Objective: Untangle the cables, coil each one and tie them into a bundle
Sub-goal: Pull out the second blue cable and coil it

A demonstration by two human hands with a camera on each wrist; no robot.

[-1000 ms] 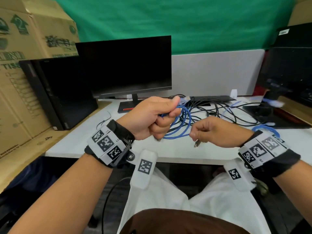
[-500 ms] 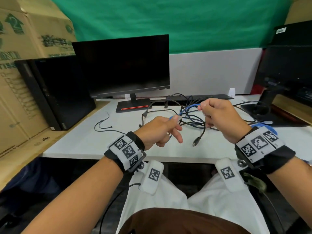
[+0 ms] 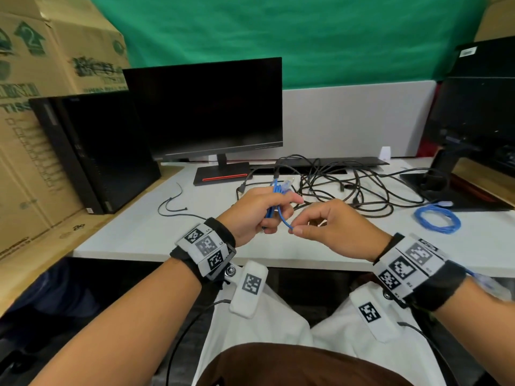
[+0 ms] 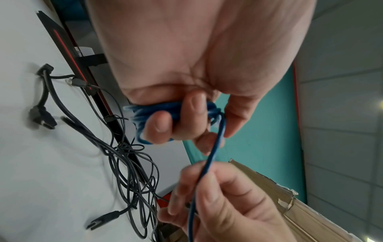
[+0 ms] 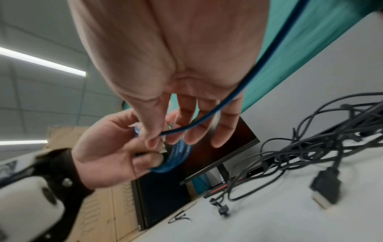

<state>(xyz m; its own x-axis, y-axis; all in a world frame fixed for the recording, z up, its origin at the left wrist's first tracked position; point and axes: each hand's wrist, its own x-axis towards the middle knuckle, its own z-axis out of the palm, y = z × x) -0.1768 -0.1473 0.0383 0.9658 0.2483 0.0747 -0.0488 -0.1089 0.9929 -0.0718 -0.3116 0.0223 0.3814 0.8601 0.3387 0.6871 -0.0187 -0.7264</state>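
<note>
Blue cable (image 3: 274,203) coil gripped in left hand (image 3: 252,213); right hand (image 3: 331,228) pinches its loose strand

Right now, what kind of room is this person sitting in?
Probably an office or computer workroom. A dark monitor stands on a white desk, a black computer tower sits beside it, and a tangle of black cables lies on the desk. Cardboard boxes are stacked at the left.
</note>
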